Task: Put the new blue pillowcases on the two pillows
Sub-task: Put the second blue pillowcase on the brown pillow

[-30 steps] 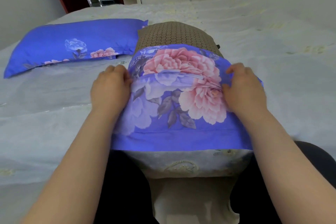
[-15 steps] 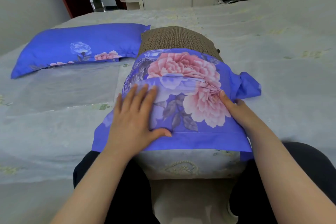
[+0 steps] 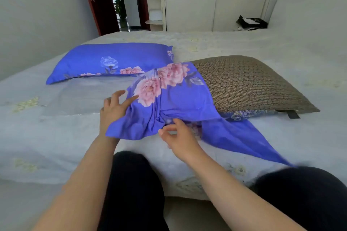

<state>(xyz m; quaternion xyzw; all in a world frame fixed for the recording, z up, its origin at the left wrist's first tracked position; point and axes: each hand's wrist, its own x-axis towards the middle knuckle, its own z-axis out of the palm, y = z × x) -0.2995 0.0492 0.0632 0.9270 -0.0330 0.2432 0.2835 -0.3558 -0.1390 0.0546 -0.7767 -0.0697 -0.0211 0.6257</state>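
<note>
The bed (image 3: 56, 127) fills most of the room, spread with a pale sheet that has faint yellow flower prints. A wardrobe (image 3: 216, 9) stands against the far wall at twelve o'clock, with an open doorway (image 3: 116, 0) at eleven o'clock and a black bag (image 3: 251, 23) on the far edge of the bed at one o'clock.

Two pillows lie on the sheet. The dressed pillow (image 3: 110, 61), already in its blue floral cover, rests flat at ten o'clock. The bare pillow (image 3: 249, 86), brown with a honeycomb weave, lies at two o'clock, its near-left end tucked into the pillowcase (image 3: 180, 99). That blue case covers only that end; the rest of it is bunched and twisted toward the person, with pink peonies showing on top and one loose corner trailing out to four o'clock toward a dark trouser leg (image 3: 304, 193). A corner of the case just touches the dressed pillow.

The left hand (image 3: 112, 110) lies at the case's left edge, fingers spread wide, palm partly under the cloth; I cannot tell whether its grip has closed on the cloth. The right hand (image 3: 178, 137) sits at the gathered middle, thumb and fingertips drawn narrow at a fold of blue cloth; whether the grip has actually caught it I cannot tell.
</note>
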